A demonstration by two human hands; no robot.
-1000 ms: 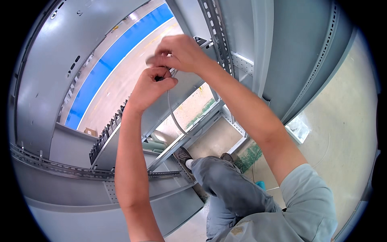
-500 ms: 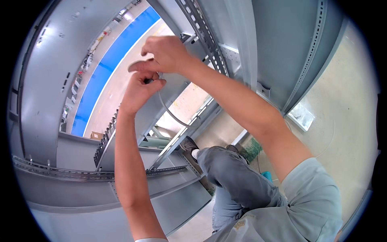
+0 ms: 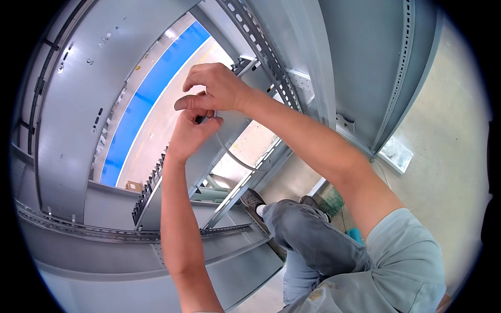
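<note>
A thin grey-white cable (image 3: 229, 153) curves up from the slotted metal rail to my left hand (image 3: 192, 134). My left thumb and fingers are closed round its upper end, where a small dark piece shows between them. Just above, touching or nearly touching the left fingers, is my right hand (image 3: 222, 87). Its thumb and forefinger are spread apart, with nothing visible between them; its other fingers are partly hidden. Both hands are raised inside a grey metal cabinet frame, in front of a grey panel (image 3: 201, 167).
A perforated upright (image 3: 255, 39) stands beyond my right forearm. A row of black clips (image 3: 148, 190) lines an edge left of my left forearm. A slotted rail (image 3: 94, 233) crosses the lower left. My legs (image 3: 308, 232) are below, near a clear-wrapped piece (image 3: 397, 152) on the floor.
The view has shifted, so the cabinet and both hands appear slightly lower and further right. My right forefinger and thumb remain apart, and the left hand keeps its pinch on the cable.
</note>
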